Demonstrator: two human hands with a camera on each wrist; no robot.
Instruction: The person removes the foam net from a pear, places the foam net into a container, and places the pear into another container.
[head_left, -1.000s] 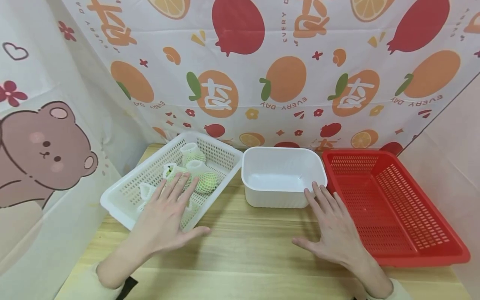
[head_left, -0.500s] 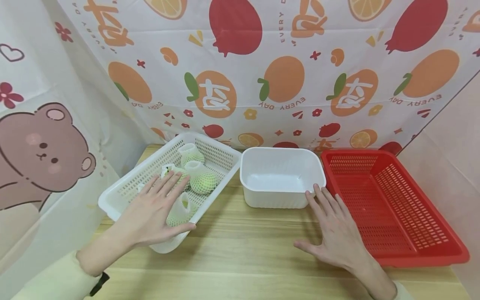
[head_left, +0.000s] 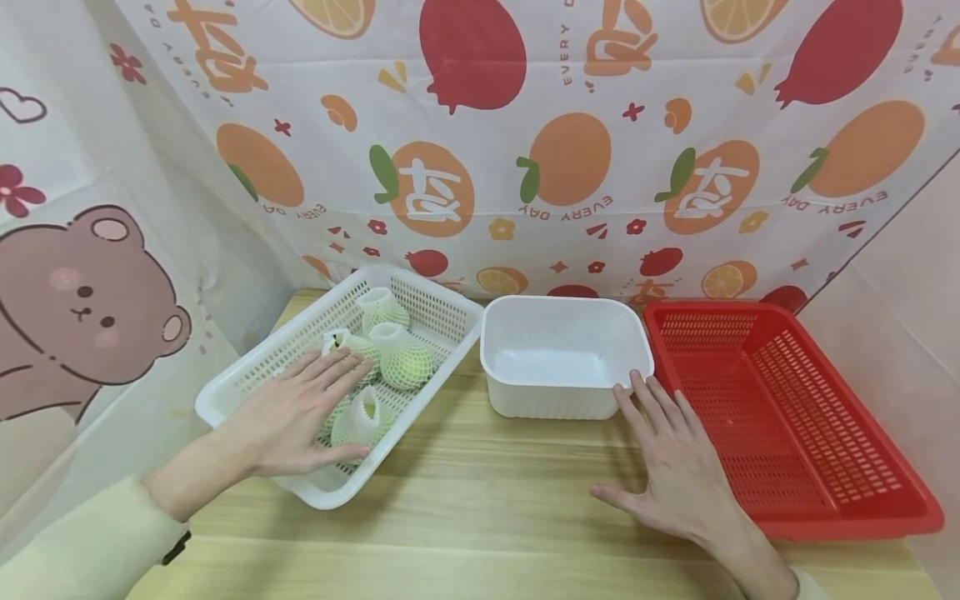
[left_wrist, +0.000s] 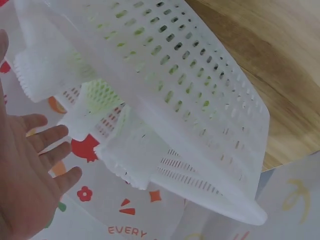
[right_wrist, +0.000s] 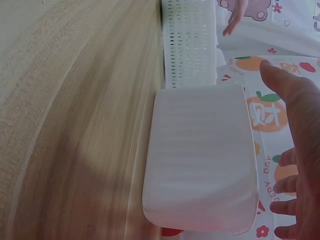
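My left hand, its fingers extended, hovers above the white slatted basket and grips nothing. Inside that basket lie several round pale green fruits in white foam nets; my hand hides part of them. In the left wrist view the fingers stand apart from the foam nets. My right hand is held with straight fingers by the front right corner of a white box, holding nothing. Whether its fingertips touch the box, I cannot tell. The right wrist view shows the box beside that hand's spread thumb.
A red slatted basket stands right of the white box, close against it. All three containers stand on a wooden table. A fruit-print cloth hangs behind them, and a bear-print cloth hangs at the left.
My left hand has drawn back to the left over the white basket, leaving more of the front netted fruits in sight. The right hand has stayed almost where it was.
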